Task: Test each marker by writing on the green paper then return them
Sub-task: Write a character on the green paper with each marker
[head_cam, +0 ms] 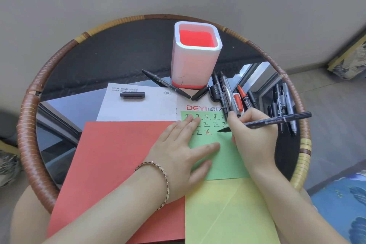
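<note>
Marker work sits at the near right of the round table (27,125). The black marker (273,122) lies almost level in the right hand (255,134), its long axis running side to side: the uncapped tip points left toward the left hand (182,150), and the back end sticks out past the right hand's knuckles. The tip is at the green paper (225,160), just right of the last written sign; whether it touches the sheet I cannot tell.

The right hand's fingers are curled round the barrel near the tip and pinch it. The left hand lies flat with straight, spread fingers, pressing the green paper's left edge and the red paper (118,164) under its palm. A bracelet (158,166) circles that wrist.

Rows of the sign 正 run between the two hands, mostly black, one red. Just beyond the left fingertips, a white sheet (138,109) reads "DEYI" in red, followed by Chinese characters, and a black cap (132,95) rests on it. Beyond the right hand lie the loose markers (227,93), most black, and the empty white pen holder (196,61) with its red inside. A yellow paper (227,214) lies between the two forearms.
</note>
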`<state>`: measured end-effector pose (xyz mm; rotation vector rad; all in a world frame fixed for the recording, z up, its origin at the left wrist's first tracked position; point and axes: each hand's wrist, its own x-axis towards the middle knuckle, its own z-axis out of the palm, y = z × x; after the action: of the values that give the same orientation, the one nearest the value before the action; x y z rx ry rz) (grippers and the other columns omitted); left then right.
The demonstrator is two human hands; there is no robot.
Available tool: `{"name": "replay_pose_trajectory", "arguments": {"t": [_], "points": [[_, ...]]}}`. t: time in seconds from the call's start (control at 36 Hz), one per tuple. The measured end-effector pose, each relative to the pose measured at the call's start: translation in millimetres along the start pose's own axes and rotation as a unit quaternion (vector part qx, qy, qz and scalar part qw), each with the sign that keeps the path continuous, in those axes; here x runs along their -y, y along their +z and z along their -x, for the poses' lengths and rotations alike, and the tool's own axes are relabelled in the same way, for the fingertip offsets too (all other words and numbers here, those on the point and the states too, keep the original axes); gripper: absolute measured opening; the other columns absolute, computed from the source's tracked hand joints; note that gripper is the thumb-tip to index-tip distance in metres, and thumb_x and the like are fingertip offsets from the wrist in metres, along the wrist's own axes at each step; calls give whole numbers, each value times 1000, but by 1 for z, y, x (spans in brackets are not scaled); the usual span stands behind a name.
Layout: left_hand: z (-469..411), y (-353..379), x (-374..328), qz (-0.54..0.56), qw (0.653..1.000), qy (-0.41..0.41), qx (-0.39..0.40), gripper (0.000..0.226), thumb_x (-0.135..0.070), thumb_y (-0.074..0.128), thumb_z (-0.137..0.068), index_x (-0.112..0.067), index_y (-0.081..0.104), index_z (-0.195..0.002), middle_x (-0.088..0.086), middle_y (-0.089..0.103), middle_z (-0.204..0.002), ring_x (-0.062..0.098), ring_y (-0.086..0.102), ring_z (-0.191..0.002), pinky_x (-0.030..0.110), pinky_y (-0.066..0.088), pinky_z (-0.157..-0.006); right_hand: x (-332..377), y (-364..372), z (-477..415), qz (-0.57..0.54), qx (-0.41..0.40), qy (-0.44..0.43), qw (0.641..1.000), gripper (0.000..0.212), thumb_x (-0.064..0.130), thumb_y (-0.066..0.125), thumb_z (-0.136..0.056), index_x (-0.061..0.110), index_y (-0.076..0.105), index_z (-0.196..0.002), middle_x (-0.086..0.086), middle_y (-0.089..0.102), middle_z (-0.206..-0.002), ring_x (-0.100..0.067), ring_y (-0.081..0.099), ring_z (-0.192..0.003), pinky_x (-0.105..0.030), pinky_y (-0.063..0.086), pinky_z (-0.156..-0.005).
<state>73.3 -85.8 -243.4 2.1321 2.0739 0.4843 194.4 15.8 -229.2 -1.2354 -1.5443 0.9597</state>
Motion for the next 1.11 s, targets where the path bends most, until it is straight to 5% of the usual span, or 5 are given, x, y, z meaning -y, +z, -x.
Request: {"name": "replay_pose_trajectory", "arguments": {"t": [0.08,0.22,0.33,0.83,1.11], "points": [[0,0,0,3,1000,0,0,38,-43,40,-79,-39,64,-108,19,55,-127,33,50,-120,36,22,-101,1,2,0,9,-3,-2,1000,35,3,60,-76,-4,38,-50,-28,48,-46,-13,37,-39,-19,34,-46],[0,0,-1,14,1000,1,-3,39,-42,40,-79,-38,64,-109,20,55,-127,34,50,-120,37,23,-101,0,1,0,5,1,3,1000,32,2,60,-76,-7,41,-51,-5,46,-35,-7,39,-34,-13,35,-44],[0,-1,-1,14,1000,0,-3,39,-42,40,-79,-38,64,-109,19,55,-127,34,50,-121,36,23,-101,2,2,0,8,7,-7,1000,33,2,61,-76,-7,41,-52,-26,48,-45,-8,40,-36,-16,36,-46],[-1,-2,-2,14,1000,0,-2,38,-42,40,-79,-37,65,-108,20,54,-127,34,50,-120,35,22,-101,-2,4,-1,24,21,-11,999,33,5,62,-75,1,42,-49,-12,50,-40,-8,43,-36,-22,37,-48],[0,-3,-2,14,1000,-5,3,39,-42,40,-79,-37,65,-108,19,54,-128,34,49,-121,35,21,-101,-1,2,-2,30,-2,-16,999,29,5,59,-72,-2,41,-51,-31,50,-51,-20,40,-47,-27,35,-52]]}}
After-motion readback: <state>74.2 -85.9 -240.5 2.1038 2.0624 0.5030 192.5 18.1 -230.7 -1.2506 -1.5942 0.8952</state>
